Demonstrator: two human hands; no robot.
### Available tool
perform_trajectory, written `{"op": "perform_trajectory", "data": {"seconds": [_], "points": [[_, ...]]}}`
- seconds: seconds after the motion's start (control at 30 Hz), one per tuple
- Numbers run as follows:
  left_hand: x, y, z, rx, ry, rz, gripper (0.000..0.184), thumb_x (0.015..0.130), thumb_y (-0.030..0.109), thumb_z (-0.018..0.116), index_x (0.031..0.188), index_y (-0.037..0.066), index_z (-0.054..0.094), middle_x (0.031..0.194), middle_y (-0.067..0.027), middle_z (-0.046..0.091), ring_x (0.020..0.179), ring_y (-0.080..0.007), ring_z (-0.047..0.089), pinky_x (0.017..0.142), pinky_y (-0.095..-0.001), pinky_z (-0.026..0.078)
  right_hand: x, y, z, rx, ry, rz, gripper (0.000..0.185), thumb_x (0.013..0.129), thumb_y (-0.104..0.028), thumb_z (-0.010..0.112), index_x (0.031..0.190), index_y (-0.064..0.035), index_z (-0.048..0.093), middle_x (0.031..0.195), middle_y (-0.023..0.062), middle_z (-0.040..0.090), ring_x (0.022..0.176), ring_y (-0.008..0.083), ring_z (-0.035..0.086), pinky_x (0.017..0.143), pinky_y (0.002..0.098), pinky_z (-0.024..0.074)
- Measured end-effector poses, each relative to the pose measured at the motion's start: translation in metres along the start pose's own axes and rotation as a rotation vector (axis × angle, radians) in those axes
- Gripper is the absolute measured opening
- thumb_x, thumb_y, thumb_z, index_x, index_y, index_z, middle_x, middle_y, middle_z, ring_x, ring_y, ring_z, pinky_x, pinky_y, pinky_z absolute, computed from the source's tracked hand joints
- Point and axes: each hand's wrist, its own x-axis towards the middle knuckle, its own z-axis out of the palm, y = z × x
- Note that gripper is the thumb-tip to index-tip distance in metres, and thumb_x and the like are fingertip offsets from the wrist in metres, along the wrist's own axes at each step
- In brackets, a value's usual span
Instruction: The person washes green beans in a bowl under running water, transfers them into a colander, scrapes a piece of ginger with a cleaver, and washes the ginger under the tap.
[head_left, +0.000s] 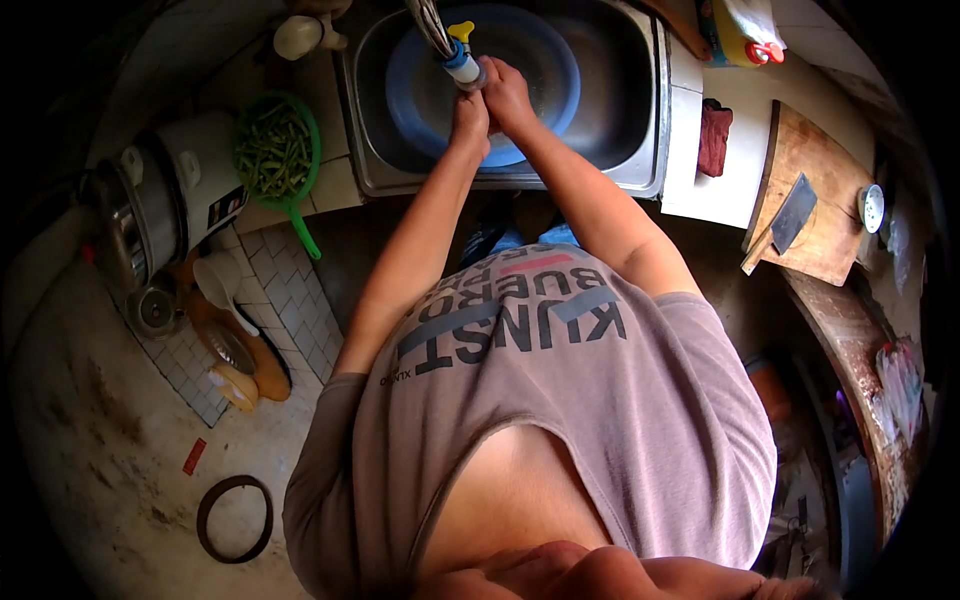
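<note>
Both of my hands are together just below the spout of the faucet [462, 68], which has a blue and white end and a yellow handle. My left hand [470, 124] is held against the right one, and its fingers are mostly hidden. My right hand [508, 96] has its fingers curled in close to the spout; whatever may be inside them is hidden. Beneath the hands is a round blue basin [568, 95], set inside the stainless steel sink [640, 130].
Left of the sink, a green strainer [318, 150] holds green beans [272, 150], beside a rice cooker [190, 185]. On the right are a dark red cloth [714, 140], a cutting board [815, 150] with a cleaver [793, 212], and a yellow bottle [728, 38].
</note>
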Motion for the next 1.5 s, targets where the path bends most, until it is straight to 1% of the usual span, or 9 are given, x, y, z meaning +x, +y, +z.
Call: {"op": "perform_trajectory", "data": {"seconds": [0.17,0.27,0.5,0.8,0.87,1.1,1.2,1.4,1.5], "points": [[0.002,0.003,-0.012,0.083,-0.087,0.102,0.035,0.093,0.044,0.049,0.096,0.009,0.055,0.074,0.0001,0.054,0.057,-0.0111,0.051,0.047,-0.0257,0.041,0.006,0.015,-0.007,-0.064,-0.18,0.103,0.03,0.093,-0.03,0.048,0.1,-0.0027,0.06,0.08,0.0187,0.065,0.076,0.0345,0.064,0.066,0.0386,0.0516],[0.002,0.02,-0.017,-0.278,-0.186,-0.157,0.029,0.095,0.038,0.046,0.08,0.014,0.051,0.059,0.0036,0.044,0.044,-0.0091,0.04,0.039,-0.0232,0.031,-0.017,-0.009,-0.026,0.383,-0.536,0.17,0.033,0.096,-0.02,0.048,0.124,-0.0063,0.04,0.076,0.0046,0.056,0.071,0.0116,0.061,0.057,0.0259,0.0534],[0.006,0.012,-0.028,-0.255,-0.278,-0.284,0.031,0.097,0.035,0.042,0.075,0.015,0.047,0.053,0.0053,0.037,0.042,-0.0089,0.034,0.041,-0.0229,0.03,-0.013,0.008,-0.022,-0.024,-0.283,-0.331,0.03,0.093,-0.025,0.053,0.114,-0.004,0.049,0.079,0.0141,0.064,0.071,0.019,0.066,0.059,0.0317,0.0539],[0.006,0.01,-0.012,-0.35,-0.395,-0.102,0.02,0.095,0.029,0.05,0.082,0.015,0.051,0.068,0.0037,0.044,0.056,-0.0089,0.04,0.047,-0.0237,0.033,0.002,-0.033,-0.017,0.069,-0.174,0.442,0.033,0.092,-0.03,0.05,0.096,-0.001,0.064,0.07,0.0138,0.064,0.061,0.0219,0.063,0.06,0.0353,0.0495],[-0.007,0.019,-0.005,-0.295,-0.254,0.005,0.015,0.092,0.027,0.056,0.087,0.012,0.054,0.07,0.004,0.046,0.059,-0.0087,0.043,0.049,-0.0232,0.034,0.002,-0.01,-0.009,-0.091,0.007,0.086,0.033,0.092,-0.031,0.049,0.09,-0.0021,0.066,0.074,0.0163,0.066,0.074,0.0237,0.067,0.067,0.0353,0.0512],[0.024,-0.007,-0.017,-0.458,-0.386,0.201,0.016,0.086,0.022,0.063,0.093,0.01,0.056,0.075,0.0015,0.051,0.065,-0.0113,0.049,0.053,-0.0267,0.039,-0.033,-0.001,-0.021,0.104,-0.005,0.026,0.021,0.089,-0.019,0.055,0.099,-0.0069,0.069,0.081,0.0132,0.067,0.075,0.0242,0.066,0.071,0.0342,0.0508],[0.01,0.003,-0.007,-0.578,-0.033,0.067,0.02,0.084,0.022,0.066,0.094,0.009,0.056,0.074,0.0002,0.051,0.062,-0.0128,0.048,0.053,-0.0298,0.039,-0.023,0.004,-0.043,-0.007,-0.105,-0.131,0.02,0.085,-0.012,0.061,0.103,-0.0055,0.067,0.094,0.0133,0.067,0.084,0.0223,0.065,0.075,0.0309,0.0501],[0.044,-0.027,-0.032,-0.792,-0.568,-0.034,0.022,0.084,0.019,0.064,0.1,0.008,0.054,0.088,-0.0063,0.058,0.059,-0.0149,0.045,0.053,-0.0286,0.037,0.072,-0.079,-0.089,0.274,0.199,-0.243,0.038,0.09,-0.016,0.059,0.124,-0.0024,0.052,0.099,0.0093,0.064,0.087,0.0135,0.059,0.078,0.0244,0.0464],[0.04,-0.021,-0.032,-0.787,-0.612,-0.056,0.026,0.083,0.017,0.065,0.103,0.006,0.054,0.092,-0.0085,0.058,0.059,-0.0162,0.044,0.055,-0.028,0.036,0.106,-0.1,-0.096,0.081,0.124,-0.326,0.022,0.09,-0.013,0.057,0.105,0.0009,0.064,0.075,0.0026,0.061,0.066,0.0081,0.056,0.058,0.0225,0.0454]]}}
